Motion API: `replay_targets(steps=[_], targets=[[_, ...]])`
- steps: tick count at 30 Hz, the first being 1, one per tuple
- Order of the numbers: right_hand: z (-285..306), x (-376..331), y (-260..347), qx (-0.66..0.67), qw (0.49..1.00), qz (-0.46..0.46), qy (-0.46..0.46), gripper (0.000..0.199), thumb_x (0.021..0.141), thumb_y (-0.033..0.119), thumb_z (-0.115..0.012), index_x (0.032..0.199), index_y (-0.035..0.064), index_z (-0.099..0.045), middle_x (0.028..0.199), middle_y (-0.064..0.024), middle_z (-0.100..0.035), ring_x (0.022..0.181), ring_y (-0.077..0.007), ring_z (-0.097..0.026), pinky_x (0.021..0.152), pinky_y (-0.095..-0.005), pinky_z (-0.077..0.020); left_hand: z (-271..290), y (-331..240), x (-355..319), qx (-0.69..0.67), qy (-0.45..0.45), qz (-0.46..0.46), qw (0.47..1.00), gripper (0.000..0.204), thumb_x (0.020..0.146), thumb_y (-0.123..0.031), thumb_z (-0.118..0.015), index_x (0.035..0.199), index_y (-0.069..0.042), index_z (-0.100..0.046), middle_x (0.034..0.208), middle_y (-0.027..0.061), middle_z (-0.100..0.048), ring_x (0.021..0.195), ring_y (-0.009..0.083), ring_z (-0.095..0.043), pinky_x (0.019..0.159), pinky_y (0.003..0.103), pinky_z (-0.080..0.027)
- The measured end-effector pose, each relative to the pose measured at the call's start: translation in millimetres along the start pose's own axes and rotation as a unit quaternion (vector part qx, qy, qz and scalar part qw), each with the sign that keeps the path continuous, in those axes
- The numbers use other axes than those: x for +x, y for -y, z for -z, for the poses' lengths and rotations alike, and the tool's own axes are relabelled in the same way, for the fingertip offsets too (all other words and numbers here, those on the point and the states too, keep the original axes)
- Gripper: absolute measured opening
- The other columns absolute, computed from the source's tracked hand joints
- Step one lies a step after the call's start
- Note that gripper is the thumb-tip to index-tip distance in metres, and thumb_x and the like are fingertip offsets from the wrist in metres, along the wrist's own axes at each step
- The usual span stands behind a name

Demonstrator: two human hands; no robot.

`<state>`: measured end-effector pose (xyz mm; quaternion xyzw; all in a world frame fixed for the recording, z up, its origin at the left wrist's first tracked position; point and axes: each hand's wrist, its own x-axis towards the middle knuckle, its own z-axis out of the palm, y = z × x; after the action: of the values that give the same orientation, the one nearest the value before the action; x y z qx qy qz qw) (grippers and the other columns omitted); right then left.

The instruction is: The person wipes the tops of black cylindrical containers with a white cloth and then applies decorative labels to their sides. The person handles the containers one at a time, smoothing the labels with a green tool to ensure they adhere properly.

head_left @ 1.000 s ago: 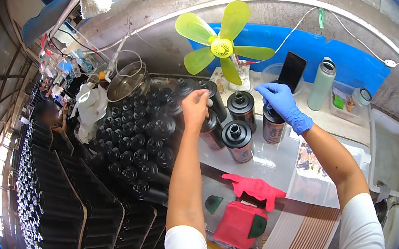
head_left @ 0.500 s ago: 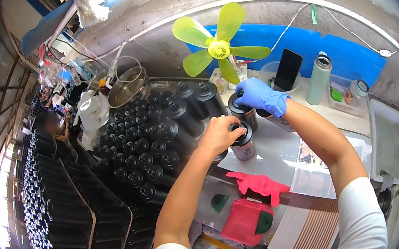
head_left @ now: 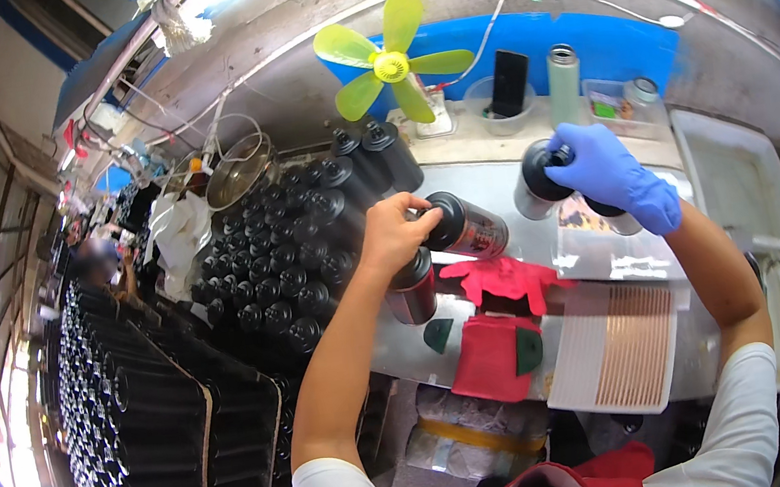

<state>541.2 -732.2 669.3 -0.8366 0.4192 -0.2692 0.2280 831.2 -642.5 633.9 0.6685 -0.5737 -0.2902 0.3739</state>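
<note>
Room: a crowded workshop under a concrete ledge, with a blue panel (head_left: 620, 41) at 1 o'clock and a yellow-green fan (head_left: 391, 66) at 12 o'clock.
Surface: a pale metal workbench (head_left: 501, 185), cluttered from the centre to 3 o'clock.
Head view, left hand (head_left: 394, 233): bare, fingers clenched round the black cap of a tilted can (head_left: 467, 225) at centre; a second upright can (head_left: 413, 288) stands just below the hand, touching or nearly so.
Head view, right hand (head_left: 609, 173): in a blue glove, fingers grasping the black top of a grey can (head_left: 538, 186) at 2 o'clock.
Stock: a dense block of black-capped cans (head_left: 279, 258) fills 9 to 10 o'clock, with long dark racks (head_left: 128, 426) at 8 o'clock.
Nearby: a red glove (head_left: 503, 278) and a red cloth (head_left: 492, 356) lie at 6 o'clock beside a ribbed white tray (head_left: 615, 347); a phone (head_left: 509, 82) and a steel bottle (head_left: 563, 83) stand on the ledge.
Risk: the tilted can is held only by its cap, so in my judgement it could slip and knock the upright one over.
Risk two: I think an elbow swing might topple the packed cans.
</note>
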Motion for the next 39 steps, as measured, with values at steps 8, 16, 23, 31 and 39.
replay_targets(steps=[8,16,23,31,39], targets=[[49,-282,72,-0.031,0.985,-0.142,-0.093,0.026,0.074,0.015,-0.071,0.095,0.0016,-0.062,0.075,-0.0164,-0.066,0.067,-0.0232,-0.067,0.064,-0.0318,-0.0526,-21,-65,-140,0.075,0.028,-0.177,0.981,0.023,0.074,-0.016,-0.074,0.087,0.002,-0.067,0.057,0.0056,-0.056,0.052,0.0070,-0.050,0.050,0.023,-0.041],[-37,-638,151,-0.029,0.869,-0.450,-0.203,0.025,0.078,0.025,-0.064,0.094,0.0063,-0.059,0.078,-0.0159,-0.065,0.069,-0.0340,-0.064,0.062,-0.0417,-0.0511,-143,-81,-324,0.185,0.326,-0.294,0.879,0.025,0.074,-0.017,-0.074,0.091,-0.001,-0.066,0.078,0.0159,-0.065,0.063,0.0279,-0.062,0.061,0.036,-0.049],[-187,-904,278,-0.066,0.608,-0.699,-0.372,0.018,0.080,0.022,-0.060,0.092,0.0085,-0.060,0.072,-0.0163,-0.064,0.064,-0.0346,-0.063,0.058,-0.0418,-0.0504,-269,-22,-554,0.050,0.509,-0.417,0.751,0.022,0.074,-0.014,-0.076,0.091,-0.004,-0.066,0.071,0.0117,-0.064,0.059,0.0223,-0.063,0.055,0.033,-0.050],[-341,-1141,427,-0.091,0.328,-0.772,-0.537,0.023,0.077,0.018,-0.066,0.098,0.0093,-0.062,0.077,-0.0190,-0.065,0.069,-0.0374,-0.064,0.061,-0.0444,-0.0518,-343,24,-867,0.083,0.625,-0.509,0.585,0.022,0.075,-0.019,-0.075,0.090,-0.006,-0.065,0.069,0.0131,-0.063,0.063,0.0308,-0.063,0.056,0.040,-0.050],[-456,-1333,490,-0.051,0.222,-0.788,-0.571,0.025,0.079,0.021,-0.067,0.100,0.0089,-0.062,0.083,-0.0186,-0.066,0.075,-0.0365,-0.065,0.065,-0.0435,-0.0525,-407,107,-1154,0.051,0.697,-0.505,0.506,0.024,0.075,-0.022,-0.074,0.092,-0.006,-0.066,0.075,0.0189,-0.065,0.069,0.0366,-0.063,0.062,0.043,-0.051]])
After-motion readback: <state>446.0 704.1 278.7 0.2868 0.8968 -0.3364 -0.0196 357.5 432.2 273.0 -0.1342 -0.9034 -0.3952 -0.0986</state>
